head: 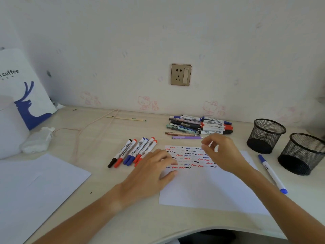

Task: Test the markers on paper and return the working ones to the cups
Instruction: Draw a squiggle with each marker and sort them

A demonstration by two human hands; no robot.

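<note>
A white test paper [207, 187] covered at its top with red, blue and black squiggles lies in front of me. My left hand [151, 171] rests flat on the paper's left edge. My right hand [221, 150] hovers above the paper's top with loosely curled fingers and holds nothing. A row of several capped markers [135, 151] lies left of the paper. A pile of markers and pens [198, 125] sits by the wall, just beyond my right hand. A single blue marker [272, 173] lies right of the paper. Two black mesh cups [265, 135] [302, 153] stand at the right, with nothing visible inside them.
A second white sheet [35, 187] lies at the front left. A white cloth pouch [37, 141] with a cord, a coffee bag [22, 88] and a white container [8, 127] stand at the far left. A wrapped chopstick [125, 118] lies near the wall under a socket [181, 74].
</note>
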